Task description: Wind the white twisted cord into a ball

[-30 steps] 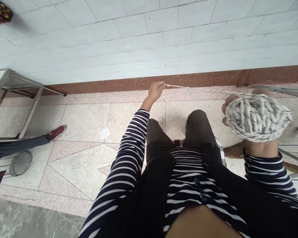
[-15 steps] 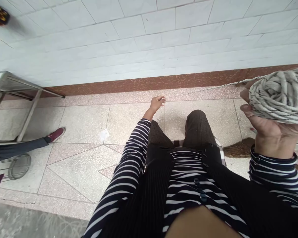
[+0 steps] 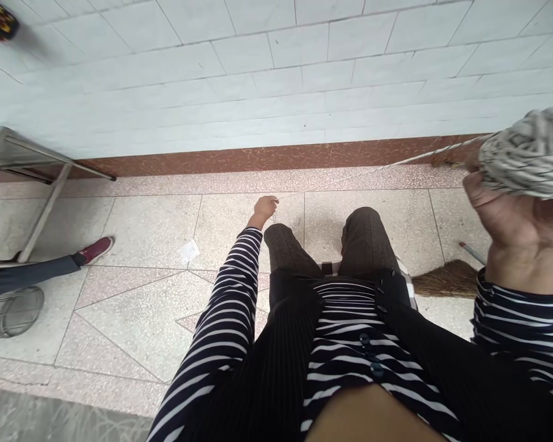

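Note:
Held up at the right edge is a thick ball of grey-white cord [image 3: 529,156], partly cut off by the frame. My right hand [image 3: 520,221] grips it from below, with its fingers largely behind the ball. A single strand of cord [image 3: 410,159] runs from the ball leftwards across the view, thinning with distance. Its far end reaches my left hand [image 3: 266,207], whose fingers are pinched together on it beyond my left knee. The strand looks taut and nearly straight between both hands.
A straw broom [image 3: 447,279] lies on the tiled floor at my right. Left, another person's red shoe [image 3: 96,250] rests near a metal-framed table [image 3: 50,209] and a wire stand [image 3: 23,312]. A white scrap [image 3: 190,251] lies on the floor. A tiled wall [image 3: 276,98] stands ahead.
My left hand has moved left and slightly nearer me, drawing the strand longer. My right hand and the ball have shifted a little right, and the ball has tilted or turned.

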A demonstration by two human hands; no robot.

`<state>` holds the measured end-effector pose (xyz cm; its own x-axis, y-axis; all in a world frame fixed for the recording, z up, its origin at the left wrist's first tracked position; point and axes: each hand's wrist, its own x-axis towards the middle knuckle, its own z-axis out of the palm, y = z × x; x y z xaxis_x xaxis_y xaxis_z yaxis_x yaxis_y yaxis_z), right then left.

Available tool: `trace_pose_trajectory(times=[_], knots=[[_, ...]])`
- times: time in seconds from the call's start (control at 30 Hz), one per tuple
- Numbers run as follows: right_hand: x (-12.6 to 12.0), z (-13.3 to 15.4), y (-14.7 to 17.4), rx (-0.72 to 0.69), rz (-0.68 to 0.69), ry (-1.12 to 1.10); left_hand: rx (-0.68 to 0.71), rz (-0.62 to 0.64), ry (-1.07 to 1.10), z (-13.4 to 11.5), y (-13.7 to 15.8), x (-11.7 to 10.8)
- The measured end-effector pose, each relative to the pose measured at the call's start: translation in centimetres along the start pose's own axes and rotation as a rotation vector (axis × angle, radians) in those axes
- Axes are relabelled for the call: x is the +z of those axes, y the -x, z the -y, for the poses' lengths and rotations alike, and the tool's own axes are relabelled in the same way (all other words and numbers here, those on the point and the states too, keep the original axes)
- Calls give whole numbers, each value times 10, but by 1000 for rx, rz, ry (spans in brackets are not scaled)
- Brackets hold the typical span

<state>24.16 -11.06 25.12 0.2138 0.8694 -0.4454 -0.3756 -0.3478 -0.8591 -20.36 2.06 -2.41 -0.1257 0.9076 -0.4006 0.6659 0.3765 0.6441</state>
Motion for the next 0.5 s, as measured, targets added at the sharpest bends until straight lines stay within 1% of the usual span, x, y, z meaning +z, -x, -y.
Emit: trace_pose_trajectory(times=[0.07,0.1,0.13,0.2,0.27,0.3,0.37,0.43,0.5], knots=[[12,-11,2,-306,181,11,35,9,-30,-5,1,8],[19,-17,1,-384,270,18,58,22,-38,-11,3,16],[26,-23,-2,-380,341,20,82,45,-42,-20,4,26],[40,-35,-12,-284,439,-6,163,123,-4,-44,11,46],[52,-44,-25,-185,496,-16,311,231,136,-75,22,63],[56,-47,-31,-147,511,-12,395,277,236,-91,29,69],[63,-52,-41,-99,528,10,523,325,402,-122,45,76],[66,-54,-48,-83,527,35,599,356,468,-147,60,79],[66,-55,-54,-101,503,37,645,389,478,-162,71,82]])
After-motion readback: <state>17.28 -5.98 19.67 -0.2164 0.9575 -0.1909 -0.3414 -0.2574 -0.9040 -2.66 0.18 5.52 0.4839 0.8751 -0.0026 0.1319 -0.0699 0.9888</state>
